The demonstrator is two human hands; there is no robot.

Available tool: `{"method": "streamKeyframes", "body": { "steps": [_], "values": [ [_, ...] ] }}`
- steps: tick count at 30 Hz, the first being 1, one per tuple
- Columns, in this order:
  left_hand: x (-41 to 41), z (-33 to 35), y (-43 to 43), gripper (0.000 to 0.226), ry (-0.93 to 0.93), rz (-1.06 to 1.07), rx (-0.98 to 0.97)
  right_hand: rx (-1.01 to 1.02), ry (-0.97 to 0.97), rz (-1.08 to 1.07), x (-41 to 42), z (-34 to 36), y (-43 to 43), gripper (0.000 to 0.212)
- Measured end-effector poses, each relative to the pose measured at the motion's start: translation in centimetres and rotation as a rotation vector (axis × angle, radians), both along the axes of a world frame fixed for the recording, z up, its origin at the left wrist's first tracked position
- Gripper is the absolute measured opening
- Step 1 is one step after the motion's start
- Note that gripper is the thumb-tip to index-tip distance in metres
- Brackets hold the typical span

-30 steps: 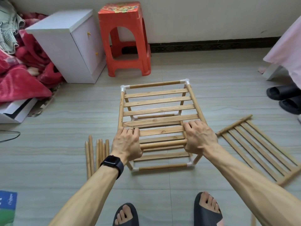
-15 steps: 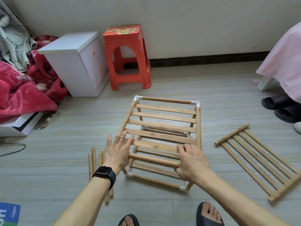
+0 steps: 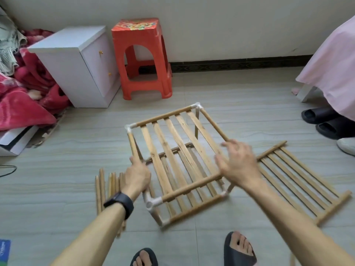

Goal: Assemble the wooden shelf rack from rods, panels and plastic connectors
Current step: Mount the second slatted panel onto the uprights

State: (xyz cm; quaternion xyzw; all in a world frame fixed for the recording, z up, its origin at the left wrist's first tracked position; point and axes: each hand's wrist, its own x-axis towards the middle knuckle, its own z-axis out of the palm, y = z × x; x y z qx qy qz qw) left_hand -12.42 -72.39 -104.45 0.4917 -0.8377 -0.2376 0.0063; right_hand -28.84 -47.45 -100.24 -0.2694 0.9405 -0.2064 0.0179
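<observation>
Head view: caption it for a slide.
Left hand grips the half-built rack; right hand hovers above it, spare panel alongside.

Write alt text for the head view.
A person's left hand grips a part-built wooden slat rack with white corner connectors, the blurred right hand on its other side. Loose rods and a slat panel lie on the floor beside it.

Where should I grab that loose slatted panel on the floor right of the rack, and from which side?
Take the spare panel by the thick round end rod nearest your feet, probably with the right hand, coming from above and curling fingers under its outer edge. The panel lies flat beside the rack, its slats are thin, and that rod's outer side is free.
</observation>
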Motion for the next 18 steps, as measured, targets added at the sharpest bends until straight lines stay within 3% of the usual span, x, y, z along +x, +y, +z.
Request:
{"method": "streamKeyframes", "body": {
  "steps": [2,5,8,10,12,13,16,18],
  "values": [
    [-0.9,1.2,-2.4,0.042,-0.102,-0.099,-0.094,0.185,-0.129,-0.166,-2.3,-1.2,2.3,0.052],
    [-3.3,3.6,-4.3,0.042,-0.206,-0.177,-0.284,0.239,-0.130,-0.099,-0.2,-2.2,3.0,0.039],
    [-6.2,5.1,-1.5,0.043,-0.043,-0.311,-0.473,0.198,-0.155,-0.044,4.0,-2.9,2.0,0.046],
    [-7.2,5.0,2.7,0.052,0.049,-0.512,-0.500,-0.015,-0.424,-0.021,6.3,-3.0,1.4,0.052],
    [-7.2,4.3,7.2,0.073,-0.013,-0.643,-0.434,-0.108,-0.756,0.035,7.6,-2.5,1.0,0.050],
    [-6.9,3.9,8.9,0.085,-0.079,-0.660,-0.376,-0.107,-0.769,0.054,7.5,-2.2,1.1,0.044],
    [-5.5,2.9,11.1,0.101,-0.251,-0.609,-0.245,-0.082,-0.350,-0.013,5.1,-1.6,1.7,0.023],
    [-4.2,2.4,10.9,0.089,-0.271,-0.608,-0.292,-0.176,-0.172,0.008,3.5,-1.0,1.7,0.011]
  ]
}}
